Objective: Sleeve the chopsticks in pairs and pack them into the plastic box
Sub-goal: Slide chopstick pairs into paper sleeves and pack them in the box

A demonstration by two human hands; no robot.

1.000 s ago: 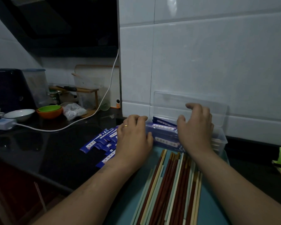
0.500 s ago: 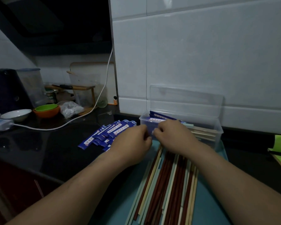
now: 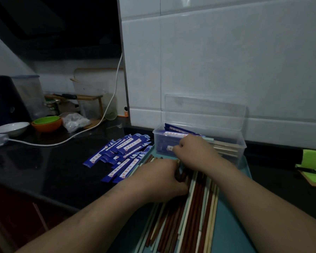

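"Since the blue sleeves (image 3: pixel 124 152) lie fanned on the desk (image 3: pixel 62 161), left of the tray (image 3: pixel 226 234), what could go wrong?"

"A mismatched pair, I judge. The left hand (image 3: pixel 159 179) curls its fingers (image 3: pixel 179 177) round dark chopsticks (image 3: pixel 195 207) among mixed colours. They lie on the tray, long axis running away from the person, far tips toward the plastic box (image 3: pixel 239 148)."

"And the right hand (image 3: pixel 193 152)?"

"Fingers curled at the box front; whether they hold anything, I cannot tell."

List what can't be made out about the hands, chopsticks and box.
Head view only.
Left hand: its back hides the fingers; grip on chopsticks unclear.
Right hand: its back hides what the fingers hold.
Box: cloudy wall and right hand hide the pair count.
Chopsticks: near ends cut off by bottom edge.
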